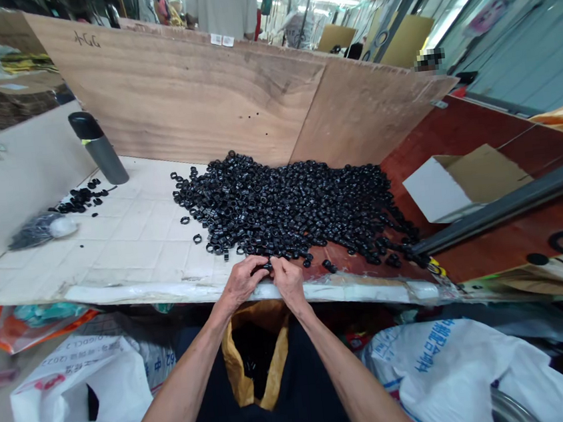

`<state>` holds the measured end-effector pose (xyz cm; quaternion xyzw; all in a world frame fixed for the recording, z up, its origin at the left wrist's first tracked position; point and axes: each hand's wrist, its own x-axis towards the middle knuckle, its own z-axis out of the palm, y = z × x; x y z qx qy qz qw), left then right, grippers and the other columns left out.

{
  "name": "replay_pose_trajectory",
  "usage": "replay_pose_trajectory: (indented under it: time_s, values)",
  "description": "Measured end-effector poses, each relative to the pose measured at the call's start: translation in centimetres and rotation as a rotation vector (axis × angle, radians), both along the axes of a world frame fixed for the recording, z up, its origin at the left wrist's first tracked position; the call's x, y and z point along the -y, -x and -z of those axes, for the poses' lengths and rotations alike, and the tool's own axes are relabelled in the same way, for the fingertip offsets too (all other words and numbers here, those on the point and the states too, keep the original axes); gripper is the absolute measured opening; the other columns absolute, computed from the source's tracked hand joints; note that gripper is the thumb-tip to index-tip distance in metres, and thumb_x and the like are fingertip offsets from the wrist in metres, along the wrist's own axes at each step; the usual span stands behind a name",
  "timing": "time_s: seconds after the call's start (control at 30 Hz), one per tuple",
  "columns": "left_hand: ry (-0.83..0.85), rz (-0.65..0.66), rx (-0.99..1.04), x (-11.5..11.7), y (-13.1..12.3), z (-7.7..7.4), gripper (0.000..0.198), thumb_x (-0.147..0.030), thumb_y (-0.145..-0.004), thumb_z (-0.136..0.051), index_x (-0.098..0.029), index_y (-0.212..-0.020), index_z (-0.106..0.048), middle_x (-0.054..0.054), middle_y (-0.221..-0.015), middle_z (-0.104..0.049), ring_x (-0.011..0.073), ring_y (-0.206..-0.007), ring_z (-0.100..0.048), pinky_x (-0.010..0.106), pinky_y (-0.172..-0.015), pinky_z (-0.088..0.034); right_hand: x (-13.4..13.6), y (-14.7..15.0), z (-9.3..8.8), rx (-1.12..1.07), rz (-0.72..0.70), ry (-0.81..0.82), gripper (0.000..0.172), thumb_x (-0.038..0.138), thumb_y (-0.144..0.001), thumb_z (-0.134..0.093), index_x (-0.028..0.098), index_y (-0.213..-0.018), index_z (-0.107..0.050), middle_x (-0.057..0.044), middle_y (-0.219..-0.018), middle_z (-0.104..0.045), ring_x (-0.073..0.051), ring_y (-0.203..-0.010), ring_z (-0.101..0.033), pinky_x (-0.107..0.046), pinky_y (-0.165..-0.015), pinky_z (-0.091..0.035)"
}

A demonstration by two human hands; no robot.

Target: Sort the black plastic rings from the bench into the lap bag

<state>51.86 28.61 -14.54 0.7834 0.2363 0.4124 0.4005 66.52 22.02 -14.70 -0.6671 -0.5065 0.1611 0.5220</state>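
A wide heap of small black plastic rings [280, 198] lies on the table against the wooden back board. At the heap's front edge, my left hand [242, 281] and my right hand [289, 280] meet with their fingertips pinched together. Between them is a small black ring [268, 265], mostly covered by the fingers. A few loose rings lie just left of the heap, such as one black ring [197, 238]. Below my hands, an open yellow-brown bag [234, 370] sits at my lap with dark pieces inside.
A grey bottle [105, 156] stands at the back left, near small black bits [79, 200] and a clear plastic bag [35, 230]. An open cardboard box [435, 188] and a grey metal bar [506, 197] are at right. White sacks [449, 368] flank my lap.
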Motion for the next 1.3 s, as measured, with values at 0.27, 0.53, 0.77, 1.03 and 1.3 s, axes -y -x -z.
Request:
replay_pose_trajectory:
  time_s: [0.27, 0.53, 0.77, 1.03, 1.3]
  values:
    - [0.035, -0.081, 0.033, -0.1, 0.0, 0.0, 0.019, -0.021, -0.092, -0.061, -0.02, -0.11, -0.068, 0.007, -0.108, -0.072, 0.0196, -0.1, -0.068, 0.035, -0.093, -0.053, 1.1, 0.1, -0.9, -0.013, -0.143, -0.103, 0.04, 0.035, -0.098, -0.05, 0.018, -0.063, -0.061, 0.0, -0.062, -0.055, -0.012, -0.059, -0.052, -0.026, -0.061, -0.039]
    - [0.047, -0.087, 0.039, -0.1, 0.1, 0.1, 0.018, -0.025, -0.095, -0.058, -0.02, -0.11, -0.067, 0.006, -0.107, -0.072, 0.0187, -0.1, -0.068, 0.034, -0.092, -0.053, 0.8, -0.3, -0.3, -0.007, -0.132, -0.045, 0.033, 0.036, -0.094, -0.057, 0.018, -0.066, -0.062, 0.002, -0.062, -0.054, -0.013, -0.06, -0.049, -0.026, -0.062, -0.041]
    - [0.054, -0.077, 0.05, -0.4, 0.1, 0.2, 0.019, -0.027, -0.095, -0.058, -0.02, -0.11, -0.068, 0.007, -0.109, -0.072, 0.0191, -0.101, -0.068, 0.035, -0.093, -0.053, 0.5, -0.3, 0.2, -0.113, -0.167, 0.006, 0.02, 0.036, -0.092, -0.057, 0.019, -0.088, -0.066, 0.0, -0.073, -0.059, -0.013, -0.063, -0.053, -0.025, -0.063, -0.045]
    - [0.109, -0.02, 0.123, 3.0, 1.2, -0.8, 0.022, -0.028, -0.095, -0.058, -0.02, -0.111, -0.071, 0.008, -0.111, -0.073, 0.0204, -0.105, -0.068, 0.037, -0.096, -0.055, 3.6, 1.3, -1.4, -0.229, -0.21, -0.03, 0.026, 0.038, -0.091, -0.059, 0.021, -0.109, -0.066, -0.005, -0.096, -0.066, -0.016, -0.071, -0.062, -0.028, -0.067, -0.051]
    - [0.123, -0.04, 0.053, 9.7, 3.4, 2.1, 0.024, -0.025, -0.094, -0.059, -0.023, -0.113, -0.073, 0.008, -0.113, -0.072, 0.021, -0.104, -0.069, 0.037, -0.094, -0.057, 9.8, 3.9, -0.7, -0.354, -0.142, 0.3, 0.041, 0.05, -0.096, -0.049, 0.018, -0.072, -0.059, 0.004, -0.048, -0.05, -0.011, -0.044, -0.047, -0.024, -0.05, -0.038]
